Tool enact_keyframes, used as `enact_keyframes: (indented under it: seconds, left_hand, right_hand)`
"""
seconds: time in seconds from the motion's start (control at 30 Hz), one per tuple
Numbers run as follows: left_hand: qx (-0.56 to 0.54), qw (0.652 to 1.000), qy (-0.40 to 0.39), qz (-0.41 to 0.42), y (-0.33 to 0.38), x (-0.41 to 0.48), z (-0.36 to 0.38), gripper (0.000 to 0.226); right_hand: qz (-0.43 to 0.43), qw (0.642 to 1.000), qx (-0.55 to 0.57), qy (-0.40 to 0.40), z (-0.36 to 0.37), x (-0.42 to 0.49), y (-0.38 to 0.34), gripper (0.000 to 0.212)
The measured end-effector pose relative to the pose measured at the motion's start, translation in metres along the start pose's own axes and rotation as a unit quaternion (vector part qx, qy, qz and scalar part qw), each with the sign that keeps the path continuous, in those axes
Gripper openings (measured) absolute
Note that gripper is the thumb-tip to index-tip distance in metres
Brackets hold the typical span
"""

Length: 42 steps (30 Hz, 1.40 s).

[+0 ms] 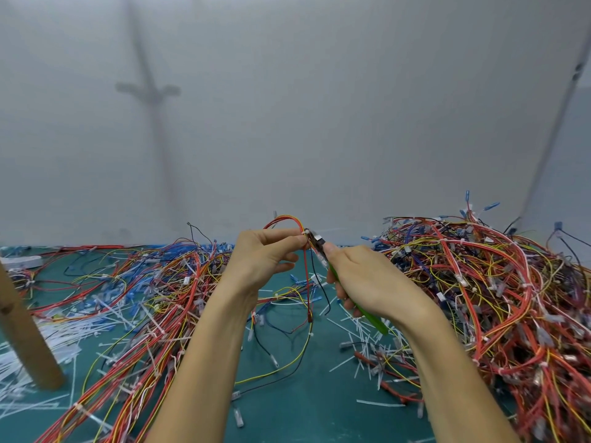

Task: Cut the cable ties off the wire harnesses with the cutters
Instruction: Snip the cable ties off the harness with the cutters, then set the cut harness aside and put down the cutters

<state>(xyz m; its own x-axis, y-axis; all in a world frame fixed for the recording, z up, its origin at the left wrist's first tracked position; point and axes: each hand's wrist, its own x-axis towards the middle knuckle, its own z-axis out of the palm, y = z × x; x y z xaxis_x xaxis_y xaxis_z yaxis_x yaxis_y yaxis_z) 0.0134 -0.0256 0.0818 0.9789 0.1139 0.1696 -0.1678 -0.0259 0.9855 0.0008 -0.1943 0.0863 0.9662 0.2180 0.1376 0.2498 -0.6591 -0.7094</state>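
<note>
Up at chest height, my left hand (263, 257) pinches a wire harness (289, 222) at its cable tie (306, 232), while my right hand (364, 279) grips the green-handled cutters (367, 310), nose at that tie.

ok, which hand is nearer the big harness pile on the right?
Right. The right hand, gripping the cutters, is just left of the pile; the left hand, pinching a harness, is farther left, beyond the cutters.

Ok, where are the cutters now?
Centre of the head view: the right hand grips the green-handled cutters, their tip at the wire harness the left hand pinches above the green mat.
</note>
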Motion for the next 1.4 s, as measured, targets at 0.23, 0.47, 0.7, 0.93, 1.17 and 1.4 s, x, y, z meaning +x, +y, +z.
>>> enact_keyframes:
  seconds: [0.23, 0.47, 0.7, 0.93, 1.17, 1.4]
  left_hand:
    - [0.001, 1.000, 0.006, 0.002, 0.002, -0.002, 0.001, 0.008]
    - [0.012, 1.000, 0.000, -0.001, 0.002, -0.002, -0.001, 0.010]
    - [0.021, 1.000, 0.000, -0.002, 0.002, -0.001, -0.006, 0.029]
    - [0.009, 0.999, 0.002, -0.038, 0.000, 0.003, -0.017, 0.023]
    - [0.121, 0.991, -0.007, -0.058, 0.000, 0.003, -0.022, 0.015]
    - [0.053, 0.996, 0.023, -0.066, -0.002, 0.004, -0.014, 0.012]
  right_hand:
    - [0.009, 0.999, 0.041, 0.003, 0.005, 0.004, 0.002, 0.061]
    - [0.008, 0.998, 0.067, 0.002, 0.004, 0.003, 0.002, 0.054]
    - [0.014, 0.997, 0.068, -0.023, 0.004, 0.001, 0.002, 0.058]
    - [0.019, 0.997, -0.070, 0.020, 0.000, 0.005, 0.011, 0.062]
    - [0.162, 0.943, -0.282, -0.071, 0.036, 0.022, 0.051, 0.061]
    - [0.208, 0.925, -0.302, -0.103, 0.060, 0.026, 0.068, 0.069]
